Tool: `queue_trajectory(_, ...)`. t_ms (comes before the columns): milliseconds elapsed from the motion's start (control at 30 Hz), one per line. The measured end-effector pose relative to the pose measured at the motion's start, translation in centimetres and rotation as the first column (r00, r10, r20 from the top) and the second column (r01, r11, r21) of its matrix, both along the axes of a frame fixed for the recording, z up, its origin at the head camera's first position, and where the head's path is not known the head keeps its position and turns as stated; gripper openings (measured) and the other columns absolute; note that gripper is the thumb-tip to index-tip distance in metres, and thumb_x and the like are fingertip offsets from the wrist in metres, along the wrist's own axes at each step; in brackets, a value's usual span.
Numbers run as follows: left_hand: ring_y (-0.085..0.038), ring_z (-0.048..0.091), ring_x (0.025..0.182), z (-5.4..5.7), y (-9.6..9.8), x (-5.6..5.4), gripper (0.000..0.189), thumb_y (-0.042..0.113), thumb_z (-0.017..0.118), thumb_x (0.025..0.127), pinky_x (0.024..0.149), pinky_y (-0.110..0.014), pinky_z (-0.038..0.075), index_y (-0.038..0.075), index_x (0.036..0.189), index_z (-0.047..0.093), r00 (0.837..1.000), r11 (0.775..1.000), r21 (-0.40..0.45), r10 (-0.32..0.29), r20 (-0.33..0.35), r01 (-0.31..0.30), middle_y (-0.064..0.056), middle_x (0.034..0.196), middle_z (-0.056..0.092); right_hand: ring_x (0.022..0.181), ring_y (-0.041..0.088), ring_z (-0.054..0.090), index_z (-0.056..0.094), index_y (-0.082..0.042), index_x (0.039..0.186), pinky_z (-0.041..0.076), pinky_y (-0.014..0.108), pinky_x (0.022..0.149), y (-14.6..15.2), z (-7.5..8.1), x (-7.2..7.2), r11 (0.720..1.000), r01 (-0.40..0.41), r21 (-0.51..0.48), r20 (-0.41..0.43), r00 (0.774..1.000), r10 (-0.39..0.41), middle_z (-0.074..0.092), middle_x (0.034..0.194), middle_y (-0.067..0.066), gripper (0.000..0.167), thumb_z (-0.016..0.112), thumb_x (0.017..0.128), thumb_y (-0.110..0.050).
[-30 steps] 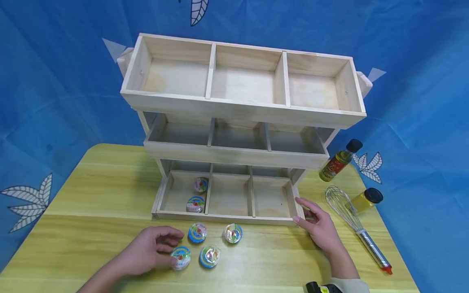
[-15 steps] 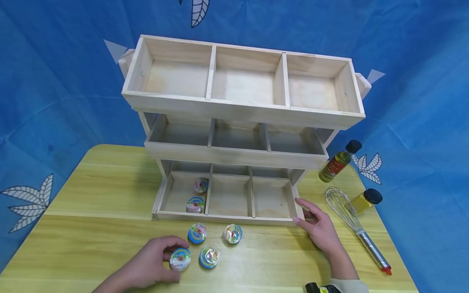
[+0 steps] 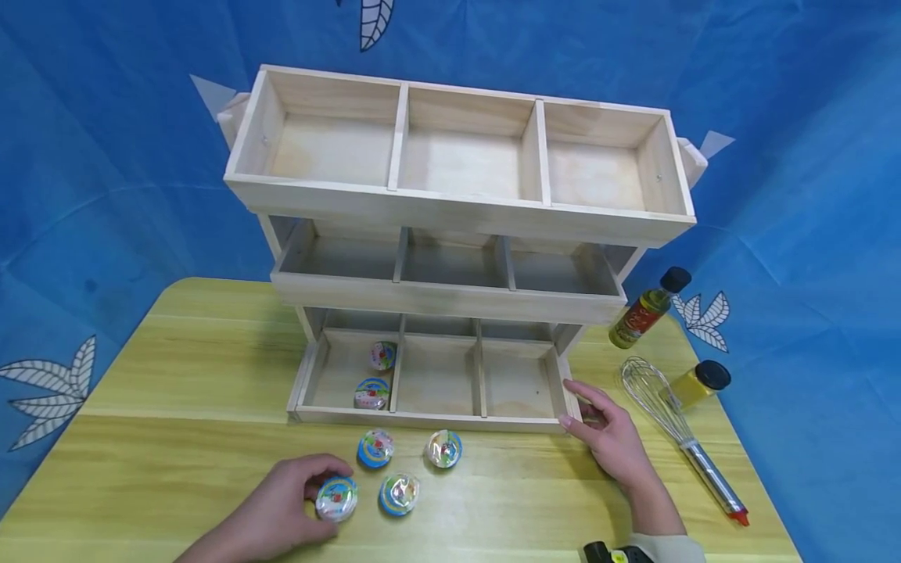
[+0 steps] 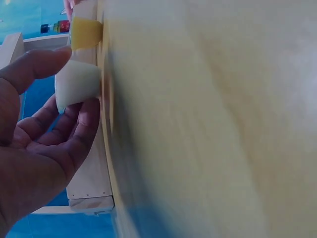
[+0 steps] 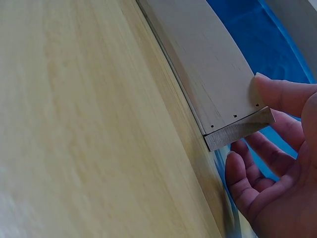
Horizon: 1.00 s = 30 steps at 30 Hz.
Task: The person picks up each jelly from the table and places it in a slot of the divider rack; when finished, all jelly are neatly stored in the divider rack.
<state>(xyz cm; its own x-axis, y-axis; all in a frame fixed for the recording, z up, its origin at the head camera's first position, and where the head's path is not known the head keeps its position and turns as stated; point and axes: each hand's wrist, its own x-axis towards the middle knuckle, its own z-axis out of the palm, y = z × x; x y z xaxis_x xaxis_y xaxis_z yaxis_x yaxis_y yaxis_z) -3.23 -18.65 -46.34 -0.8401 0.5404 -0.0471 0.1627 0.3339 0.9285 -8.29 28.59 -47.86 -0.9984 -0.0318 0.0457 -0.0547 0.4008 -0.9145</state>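
Thumb and fingers of my left hand (image 3: pixel 281 500) curl round a jelly cup (image 3: pixel 336 499) at the table's front left. In the left wrist view this cup (image 4: pixel 78 85) shows a pale, tapered body between thumb and fingers. Three more jelly cups with printed lids stand close by: one (image 3: pixel 376 449) behind, one (image 3: pixel 399 494) to the right, one (image 3: pixel 444 450) farther right. My right hand (image 3: pixel 612 442) grips the front right corner of the wooden rack's bottom tray (image 3: pixel 429 423), thumb on the front board (image 5: pixel 213 74), fingers at the side. Two jelly cups (image 3: pixel 371 393) lie in that tray's left compartment.
Above the bottom tray, the rack's middle tray (image 3: pixel 450 298) and top tray (image 3: pixel 457 209) each have three compartments. A whisk (image 3: pixel 679 430), a black-capped jar (image 3: pixel 697 385) and an oil bottle (image 3: pixel 647 309) are on the right. Blue cloth (image 3: pixel 795 195) hangs behind.
My left hand came down round the front left jelly cup, and the cup has since shifted slightly left. The right hand keeps its hold on the tray corner.
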Motion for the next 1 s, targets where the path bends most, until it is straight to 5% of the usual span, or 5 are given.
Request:
queue_trajectory(367,-0.022,0.064,0.093,1.8,0.5,-1.1,0.052,0.005,0.088,0.070,0.080,-0.032,0.057,0.000,0.114,0.061,0.995,0.990,0.142,-0.027,0.095,0.013,-0.014,0.107,0.062,0.108,0.030,0.060,0.055,-0.003,0.140,0.053,0.025,0.082,-0.1,0.0,0.2,1.000,-0.015,-0.020,-0.019,1.000,0.014,0.049,0.144,0.015,0.053,0.074,0.091,-0.007)
queue_trajectory(700,-0.027,0.066,0.094,3.3,3.3,-3.3,0.053,0.004,0.086,0.075,0.079,-0.037,0.058,-0.004,0.120,0.061,0.996,0.970,0.239,-0.068,0.058,0.053,-0.018,0.115,0.061,0.102,0.024,0.056,0.057,-0.005,0.140,0.051,0.024,0.082,-0.1,0.3,0.1,1.000,0.000,0.028,-0.009,1.000,0.001,0.050,0.143,0.012,0.052,0.074,0.091,-0.010)
queue_trajectory(1000,-0.026,0.068,0.091,4.1,6.4,-6.4,0.051,-0.003,0.083,0.075,0.078,-0.033,0.058,-0.005,0.121,0.062,1.000,0.974,0.226,0.007,0.019,-0.011,-0.015,0.111,0.064,0.102,0.025,0.055,0.056,-0.004,0.140,0.051,0.025,0.081,-0.3,0.5,0.2,0.999,0.000,0.034,-0.016,1.000,0.001,0.050,0.143,0.015,0.052,0.074,0.091,-0.010)
